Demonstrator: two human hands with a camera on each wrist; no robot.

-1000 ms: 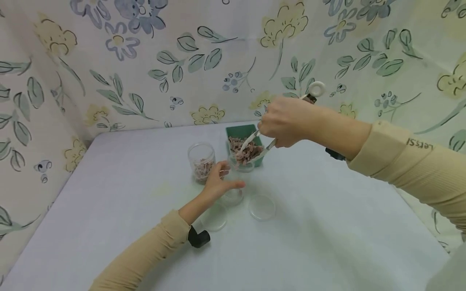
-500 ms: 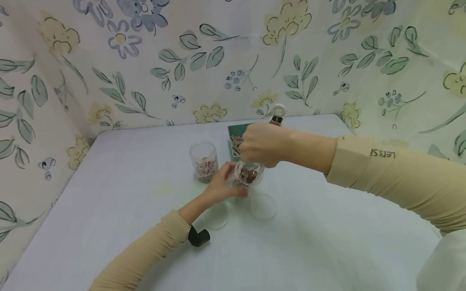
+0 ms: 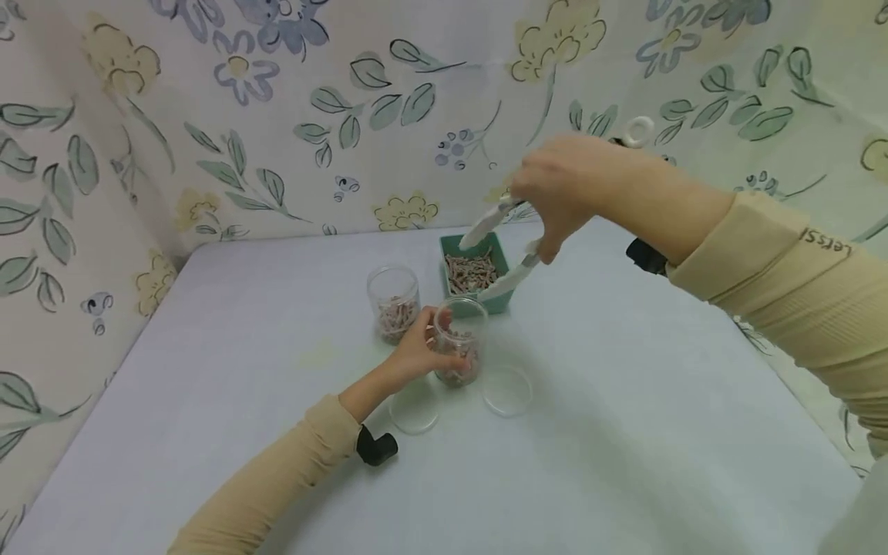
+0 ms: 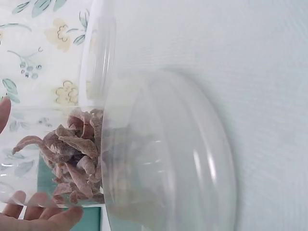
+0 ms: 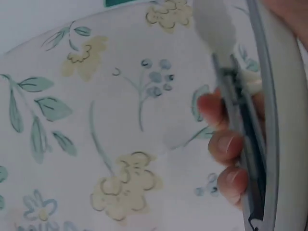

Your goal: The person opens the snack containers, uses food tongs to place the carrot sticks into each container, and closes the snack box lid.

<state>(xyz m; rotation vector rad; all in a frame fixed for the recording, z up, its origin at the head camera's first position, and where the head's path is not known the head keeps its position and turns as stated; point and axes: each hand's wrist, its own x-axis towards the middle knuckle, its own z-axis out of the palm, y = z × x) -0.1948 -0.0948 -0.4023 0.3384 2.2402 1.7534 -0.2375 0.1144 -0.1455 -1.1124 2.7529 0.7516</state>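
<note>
My left hand (image 3: pixel 408 361) grips a clear open jar (image 3: pixel 466 327) from its left side, thumb in front. Brownish dried strips (image 4: pixel 74 159), perhaps meat, fill its lower part. Above and to the right, my right hand (image 3: pixel 565 181) holds white-tipped tongs (image 3: pixel 505 282). Their two arms are spread with nothing between them; one tip overlaps the jar's rim in the head view, the other is over the green bin (image 3: pixel 501 304). More strips (image 3: pixel 470 271) lie in that bin. In the right wrist view, fingers (image 5: pixel 228 147) curl round the tongs' handle.
A second clear jar (image 3: pixel 392 284), partly filled with similar strips, stands left of the held one. Two clear round lids lie on the white table, the left lid (image 3: pixel 414 408) near my wrist and the right lid (image 3: pixel 509 391) beside it. A flowered curtain (image 3: pixel 333 169) hangs behind.
The tongs carried a clump of strips over from the bin, dipped to the held jar, then rose up and right with spread arms. The held jar now contains strips; the left hand stays around it.
</note>
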